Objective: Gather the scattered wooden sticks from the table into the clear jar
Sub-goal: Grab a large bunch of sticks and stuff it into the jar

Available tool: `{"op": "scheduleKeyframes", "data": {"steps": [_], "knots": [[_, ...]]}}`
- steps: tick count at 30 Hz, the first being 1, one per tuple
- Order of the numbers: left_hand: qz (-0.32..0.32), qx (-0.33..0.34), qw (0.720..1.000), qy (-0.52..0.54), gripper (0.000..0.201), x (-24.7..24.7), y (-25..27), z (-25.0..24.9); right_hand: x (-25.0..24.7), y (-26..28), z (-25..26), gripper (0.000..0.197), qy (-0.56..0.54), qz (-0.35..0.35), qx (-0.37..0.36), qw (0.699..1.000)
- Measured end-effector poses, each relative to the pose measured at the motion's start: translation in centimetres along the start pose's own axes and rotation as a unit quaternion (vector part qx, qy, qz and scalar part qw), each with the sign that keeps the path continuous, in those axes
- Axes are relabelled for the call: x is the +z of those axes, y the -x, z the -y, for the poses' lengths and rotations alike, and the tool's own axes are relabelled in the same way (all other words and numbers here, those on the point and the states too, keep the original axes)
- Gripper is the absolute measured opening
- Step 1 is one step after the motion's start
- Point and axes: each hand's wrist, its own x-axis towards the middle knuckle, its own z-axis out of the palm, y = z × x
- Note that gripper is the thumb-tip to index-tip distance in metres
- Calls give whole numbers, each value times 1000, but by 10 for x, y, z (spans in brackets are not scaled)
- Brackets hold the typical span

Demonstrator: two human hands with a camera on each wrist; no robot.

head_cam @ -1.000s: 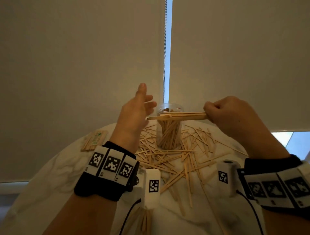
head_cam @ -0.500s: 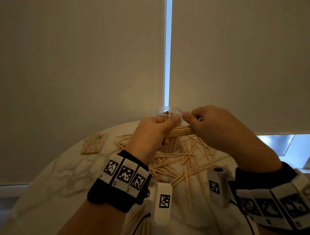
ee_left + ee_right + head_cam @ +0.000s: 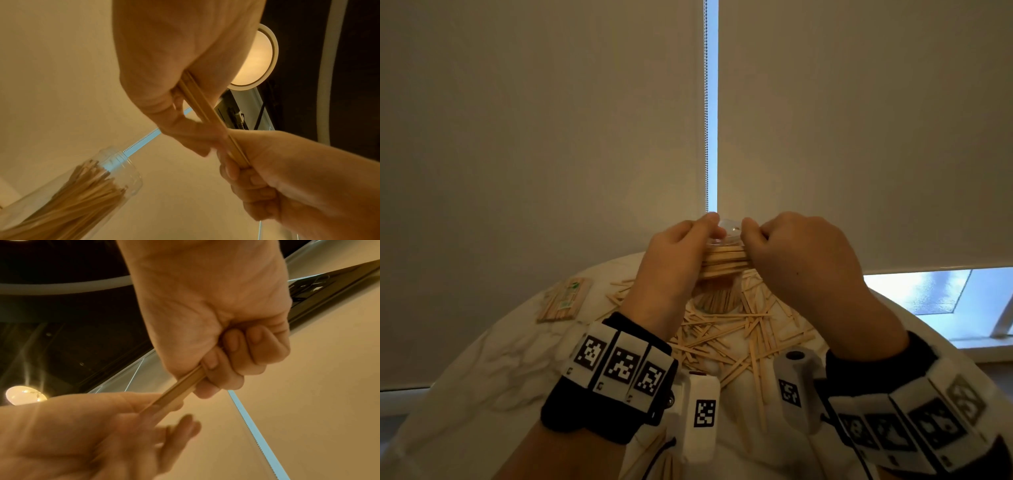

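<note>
Now both hands are on it: the left hand [image 3: 671, 260], open and clear a second ago, has come across and closed its fingers on the free end of the bundle of sticks [image 3: 724, 263], while the right hand [image 3: 798, 263] stays fisted round the other end. That squares the bundle for dropping in, I'd say. Nearer than the clear jar [image 3: 717, 298], loose sticks [image 3: 729, 339] litter the counter [image 3: 493, 370]; the bundle lies level just above the jar's mouth.
</note>
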Motion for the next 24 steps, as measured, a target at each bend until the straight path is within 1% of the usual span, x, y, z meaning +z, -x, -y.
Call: {"op": "scheduleKeyframes", "data": {"steps": [2,3,4,6,8,9,11,13,16,17,20,22,24], "knots": [[40,0,997,-64,35,0,2,4,-3,-1,-3,53,-12,8,-3,1000],[48,6,995,-82,37,0,2,5,-5,-1,-5,52,-34,19,-7,999],[43,15,996,-78,38,-1,2,6,-8,-2,-6,49,-60,33,-11,998],[18,32,999,-31,39,0,0,6,-13,-2,-8,44,-100,51,-13,994],[13,39,999,-2,40,3,1,3,-16,-3,-10,42,-119,44,-8,992],[24,43,999,-13,42,5,1,4,-17,-3,-11,42,-121,38,-6,992],[51,50,995,-70,46,7,4,6,-17,-3,-13,43,-117,31,-7,993],[51,48,992,-102,48,4,4,7,-17,-3,-13,44,-121,48,-22,991],[14,34,996,-79,40,-3,-3,10,-14,-2,-16,49,-154,102,-51,981],[6,20,998,-58,36,-5,-5,12,-12,-2,-17,53,-154,108,-57,981],[-6,-27,999,21,28,-8,-10,18,-4,-1,-14,65,-118,82,-72,987],[-12,-49,998,42,28,-6,-13,22,2,-1,-14,62,-111,63,-67,989],[-20,-67,996,61,33,-6,-16,25,7,-3,-20,58,-121,66,-41,990]]}}
